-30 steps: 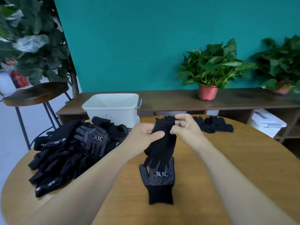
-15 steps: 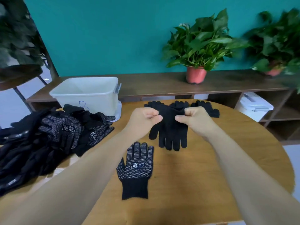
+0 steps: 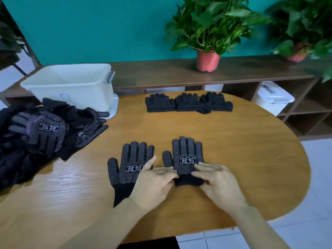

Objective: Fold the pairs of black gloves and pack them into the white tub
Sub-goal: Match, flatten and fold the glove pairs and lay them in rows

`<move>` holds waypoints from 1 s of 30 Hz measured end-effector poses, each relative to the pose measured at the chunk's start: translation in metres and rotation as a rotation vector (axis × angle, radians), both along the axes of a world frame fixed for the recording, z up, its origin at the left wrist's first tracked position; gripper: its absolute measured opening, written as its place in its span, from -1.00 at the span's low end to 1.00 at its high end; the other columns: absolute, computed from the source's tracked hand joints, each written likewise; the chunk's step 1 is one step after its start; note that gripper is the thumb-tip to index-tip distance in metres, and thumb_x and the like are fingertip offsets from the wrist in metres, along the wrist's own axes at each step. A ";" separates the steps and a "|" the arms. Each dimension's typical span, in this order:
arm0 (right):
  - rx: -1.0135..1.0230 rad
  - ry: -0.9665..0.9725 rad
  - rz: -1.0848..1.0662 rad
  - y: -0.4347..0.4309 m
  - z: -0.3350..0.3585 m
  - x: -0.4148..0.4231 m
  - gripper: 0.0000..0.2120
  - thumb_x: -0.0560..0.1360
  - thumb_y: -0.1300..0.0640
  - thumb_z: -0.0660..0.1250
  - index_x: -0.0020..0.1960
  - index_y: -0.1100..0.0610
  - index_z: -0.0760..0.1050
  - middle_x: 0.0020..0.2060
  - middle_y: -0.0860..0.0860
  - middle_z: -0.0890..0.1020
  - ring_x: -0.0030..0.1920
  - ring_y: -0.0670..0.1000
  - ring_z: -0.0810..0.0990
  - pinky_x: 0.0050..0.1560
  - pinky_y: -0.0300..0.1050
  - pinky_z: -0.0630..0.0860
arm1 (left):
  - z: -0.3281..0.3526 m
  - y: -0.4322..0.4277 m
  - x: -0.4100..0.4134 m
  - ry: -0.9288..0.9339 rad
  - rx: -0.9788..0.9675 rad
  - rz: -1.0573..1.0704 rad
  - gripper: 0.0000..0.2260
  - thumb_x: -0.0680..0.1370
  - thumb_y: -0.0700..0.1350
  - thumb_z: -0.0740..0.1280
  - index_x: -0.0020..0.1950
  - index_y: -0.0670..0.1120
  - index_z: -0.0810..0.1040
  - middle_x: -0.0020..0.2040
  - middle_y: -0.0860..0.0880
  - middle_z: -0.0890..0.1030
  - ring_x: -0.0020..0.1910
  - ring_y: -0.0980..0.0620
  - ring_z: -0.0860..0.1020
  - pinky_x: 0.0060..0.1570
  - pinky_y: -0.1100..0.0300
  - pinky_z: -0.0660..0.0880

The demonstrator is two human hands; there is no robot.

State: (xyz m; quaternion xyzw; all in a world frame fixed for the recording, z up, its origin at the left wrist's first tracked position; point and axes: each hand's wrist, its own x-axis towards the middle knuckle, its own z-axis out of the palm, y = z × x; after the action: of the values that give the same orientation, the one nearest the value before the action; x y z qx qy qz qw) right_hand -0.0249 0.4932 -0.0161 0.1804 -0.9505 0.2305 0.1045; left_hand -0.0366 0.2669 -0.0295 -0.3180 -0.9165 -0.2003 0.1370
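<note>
Two black gloves lie flat and side by side on the round wooden table (image 3: 242, 159), dotted palms up, fingers pointing away from me. My left hand (image 3: 154, 184) lies over the wrist of the left glove (image 3: 131, 159), and its fingertips pinch the cuff of the right glove (image 3: 186, 151). My right hand (image 3: 215, 182) holds that same bunched cuff from the other side. The white tub (image 3: 71, 83) stands at the back left; I see no gloves inside it. Three folded glove bundles (image 3: 188, 103) sit in a row at the far edge.
A heap of loose black gloves (image 3: 41, 133) covers the table's left side, up against the tub. Behind the table runs a low wooden shelf (image 3: 161, 72) with two potted plants (image 3: 208, 60). A white lidded box (image 3: 274, 99) sits in the shelf at the right.
The glove held up in both hands has come down flat on the table, to the right of the first one. Both hands have dropped to its cuff. The camera now looks further down.
</note>
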 end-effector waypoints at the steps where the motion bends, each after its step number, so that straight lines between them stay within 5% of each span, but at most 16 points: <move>1: 0.027 0.039 0.010 0.002 -0.003 0.003 -0.50 0.04 0.24 0.72 -0.07 -0.05 0.72 -0.02 -0.03 0.72 0.03 -0.02 0.70 0.16 -0.01 0.49 | -0.001 0.000 0.001 0.040 -0.029 -0.031 -0.80 0.37 -0.16 0.52 -0.05 0.05 0.70 -0.02 0.16 0.71 0.04 0.19 0.66 0.39 -0.07 0.23; 4: 0.055 0.043 0.032 0.005 -0.005 0.009 -0.47 -0.01 0.28 0.69 -0.09 -0.06 0.73 -0.02 -0.03 0.72 0.04 -0.03 0.69 0.17 -0.23 0.46 | 0.002 0.000 0.005 0.115 -0.094 -0.093 -0.85 0.42 -0.15 0.48 -0.05 0.04 0.70 -0.01 0.14 0.72 0.04 0.16 0.67 0.39 -0.13 0.21; 6: 0.062 0.061 0.033 0.008 -0.005 0.011 -0.55 0.08 0.34 0.60 -0.12 -0.05 0.72 -0.03 -0.04 0.73 0.05 -0.05 0.69 0.23 -0.23 0.38 | 0.005 -0.003 0.004 0.116 -0.114 -0.131 -0.80 0.47 -0.13 0.31 -0.02 0.04 0.70 0.02 0.13 0.71 0.09 0.17 0.65 0.42 -0.13 0.20; 10: -0.012 0.205 -0.075 0.002 0.008 0.004 -0.67 0.31 0.28 0.25 -0.08 0.07 0.72 -0.07 -0.04 0.73 0.04 -0.03 0.69 0.26 -0.17 0.31 | 0.014 -0.004 -0.019 0.085 -0.084 -0.072 -0.70 0.43 -0.27 0.35 0.09 -0.02 0.68 0.14 0.04 0.69 0.20 0.09 0.62 0.47 -0.20 0.20; 13: 0.084 0.150 -0.225 -0.019 0.013 -0.011 -0.54 0.46 0.09 0.07 0.16 0.19 0.64 0.12 0.08 0.68 0.21 0.05 0.62 0.35 -0.07 0.35 | 0.025 0.017 -0.033 -0.042 -0.219 0.002 -0.60 0.61 -0.11 0.26 0.45 -0.13 0.45 0.47 -0.07 0.44 0.50 0.03 0.34 0.55 -0.04 -0.06; 16: 0.299 -0.136 -0.228 -0.036 0.008 -0.017 -0.20 0.49 -0.19 -0.35 0.57 0.22 0.08 0.56 0.11 0.12 0.58 0.05 0.04 0.54 0.02 -0.04 | 0.023 0.031 -0.032 -0.257 -0.515 0.034 -0.32 0.67 0.19 0.02 0.63 -0.17 -0.12 0.63 -0.09 -0.14 0.59 0.04 -0.25 0.52 0.00 -0.38; 19: 0.415 -0.326 -0.158 -0.030 -0.005 -0.013 -0.11 0.30 -0.29 -0.66 0.54 0.12 -0.40 0.53 0.05 -0.36 0.51 0.00 -0.43 0.51 0.06 -0.39 | 0.015 0.028 -0.026 -0.290 -0.648 0.039 -0.22 0.59 0.35 -0.22 0.58 -0.18 -0.31 0.59 -0.12 -0.31 0.55 0.00 -0.38 0.50 -0.06 -0.42; 26: 0.515 -0.332 -0.138 -0.021 -0.010 -0.017 -0.22 0.38 -0.28 -0.61 0.51 0.09 -0.46 0.52 0.03 -0.39 0.51 0.00 -0.43 0.50 0.13 -0.39 | 0.010 0.026 -0.024 -0.232 -0.671 0.053 -0.13 0.47 0.41 -0.38 0.57 -0.18 -0.33 0.59 -0.13 -0.31 0.55 -0.01 -0.38 0.48 -0.09 -0.44; 30: 0.424 -0.377 -0.158 -0.023 -0.002 -0.016 -0.30 0.53 -0.27 -0.39 0.56 0.07 -0.35 0.56 0.01 -0.29 0.54 -0.05 -0.37 0.51 0.12 -0.38 | 0.010 0.022 -0.022 -0.204 -0.578 0.064 -0.11 0.45 0.43 -0.42 0.56 -0.18 -0.36 0.59 -0.12 -0.33 0.53 0.00 -0.42 0.48 -0.10 -0.43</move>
State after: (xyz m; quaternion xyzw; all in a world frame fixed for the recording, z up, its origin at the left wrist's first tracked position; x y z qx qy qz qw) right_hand -0.0409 0.4703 -0.0178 0.0777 -0.9912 0.0475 -0.0963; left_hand -0.0590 0.2891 -0.0196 -0.2931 -0.9540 0.0425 -0.0455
